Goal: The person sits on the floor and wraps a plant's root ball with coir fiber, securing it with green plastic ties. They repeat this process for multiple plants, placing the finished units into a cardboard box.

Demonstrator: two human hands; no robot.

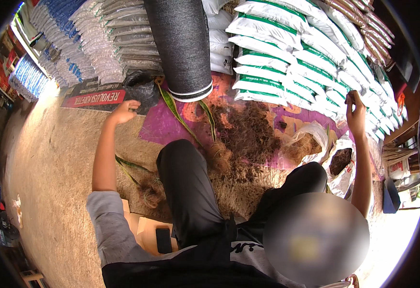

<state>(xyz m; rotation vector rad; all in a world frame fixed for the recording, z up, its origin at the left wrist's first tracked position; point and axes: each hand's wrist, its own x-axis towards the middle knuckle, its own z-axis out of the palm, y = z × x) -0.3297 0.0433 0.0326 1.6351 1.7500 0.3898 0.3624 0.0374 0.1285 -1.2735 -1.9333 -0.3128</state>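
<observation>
My left hand [125, 112] is raised over the left of the floor, fingers loosely apart, holding nothing. On the right, my right hand [355, 108] is up by the green-striped white sacks [263, 53], fingers curled; what they hold, if anything, is unclear. Between the hands, long-leaved plants [179, 110] with fibrous root balls [219, 156] lie on and beside a purple printed sheet [157, 125]. Loose dark soil and fibre [246, 129] are spread there. An open bag of brown fibre [299, 149] and a bag of dark soil [339, 162] are below my right hand.
A black mesh roll [179, 43] stands ahead among stacked grey sacks [133, 38]. Another plant [150, 189] lies left of my bent legs. Cardboard [138, 223] with a phone [163, 240] is near my left hip. A bundle of sticks [397, 156] is at the far right.
</observation>
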